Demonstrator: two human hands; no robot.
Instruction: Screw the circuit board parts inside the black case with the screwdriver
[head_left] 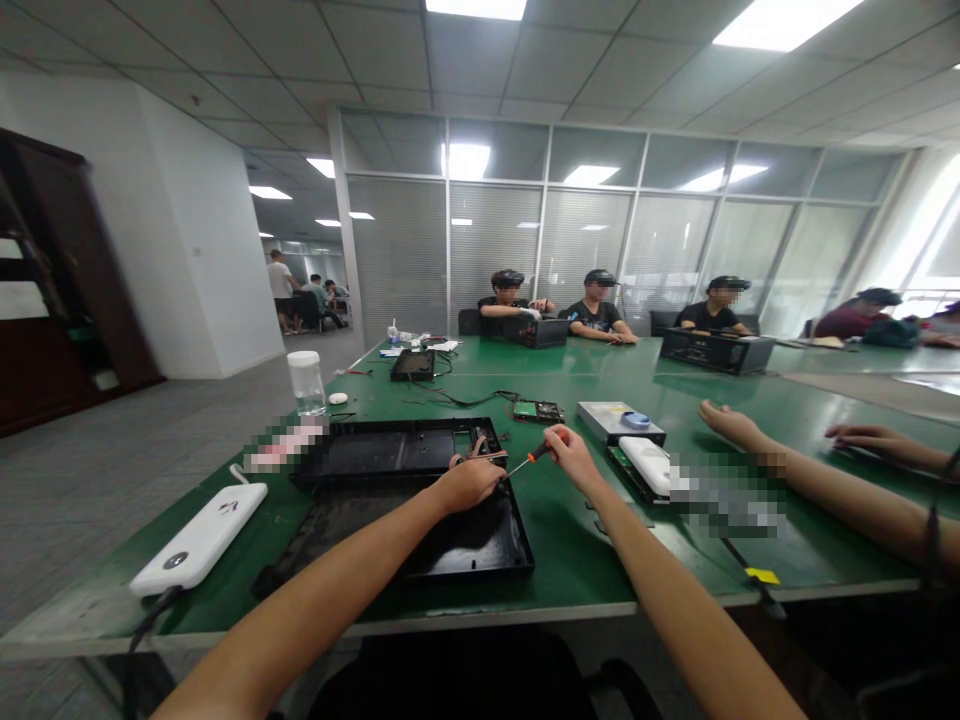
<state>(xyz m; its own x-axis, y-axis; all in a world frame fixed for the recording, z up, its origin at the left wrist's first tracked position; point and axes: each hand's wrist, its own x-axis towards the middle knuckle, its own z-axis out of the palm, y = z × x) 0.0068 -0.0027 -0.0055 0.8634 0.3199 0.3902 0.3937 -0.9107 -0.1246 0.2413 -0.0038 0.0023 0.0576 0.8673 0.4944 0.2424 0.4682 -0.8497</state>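
Observation:
My right hand is closed around the handle of a screwdriver, orange and black with a thin metal shaft. The shaft slopes down to the left, its tip beside the fingers of my left hand. Those left fingers are pinched together over the right part of an open black case; what they grip is hidden. The case's two shallow halves lie side by side, one behind the other. Several coloured wires run near my left hand, at the right end of the rear half.
On the left are a white power bank with a cable and a clear jar. A circuit board, a metal drive with a tape roll, and another white device lie right. A neighbour's arm rests nearby; people sit opposite.

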